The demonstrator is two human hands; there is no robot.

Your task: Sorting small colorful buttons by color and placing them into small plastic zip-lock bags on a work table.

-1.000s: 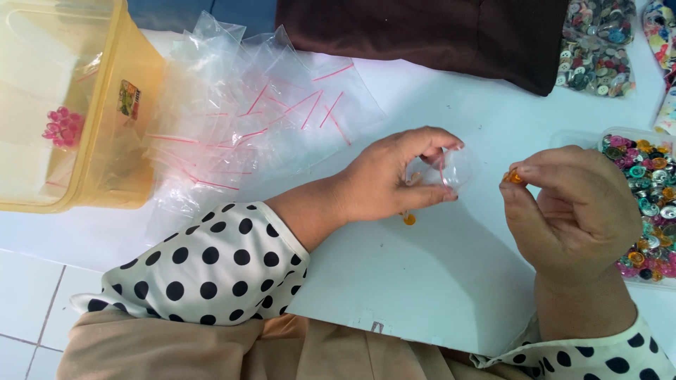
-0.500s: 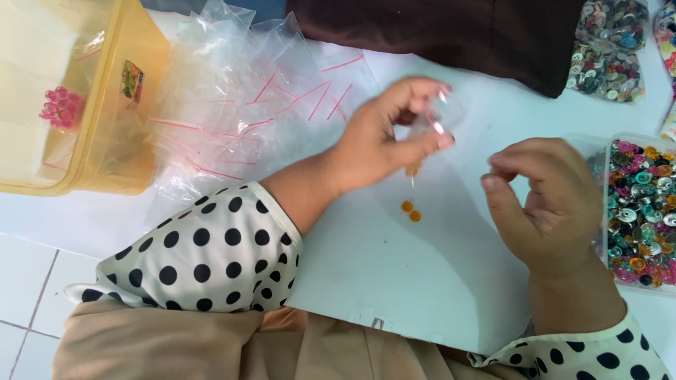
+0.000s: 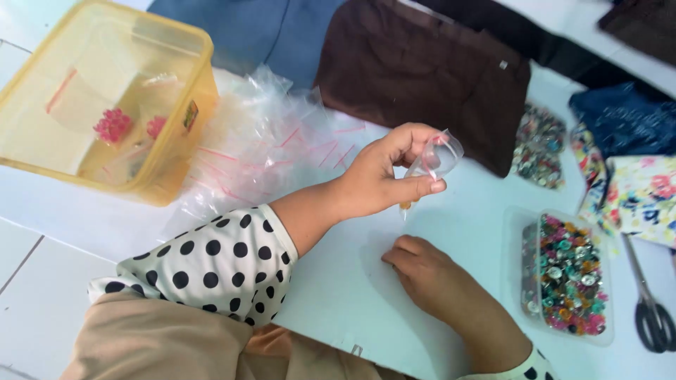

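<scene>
My left hand (image 3: 384,176) is raised above the white table (image 3: 338,295) and pinches a small clear zip bag (image 3: 433,163) between thumb and fingers; an orange bead shows at the bag's lower tip. My right hand (image 3: 429,278) rests on the table just below, fingers curled down onto the surface where small orange beads lay a moment ago; those beads are hidden under it. To the right stands a clear tray (image 3: 569,274) filled with several mixed coloured buttons.
A yellow plastic box (image 3: 105,98) with pink beads inside stands at the far left. A heap of clear zip bags (image 3: 260,151) lies beside it. Brown cloth (image 3: 422,70), blue cloth, floral fabric (image 3: 637,190), a second button pile (image 3: 539,144) and scissors (image 3: 651,309) lie around.
My left hand lifted the small bag higher. My right hand dropped from mid-air onto the table, covering the spot where the orange beads lay. The camera view shifted.
</scene>
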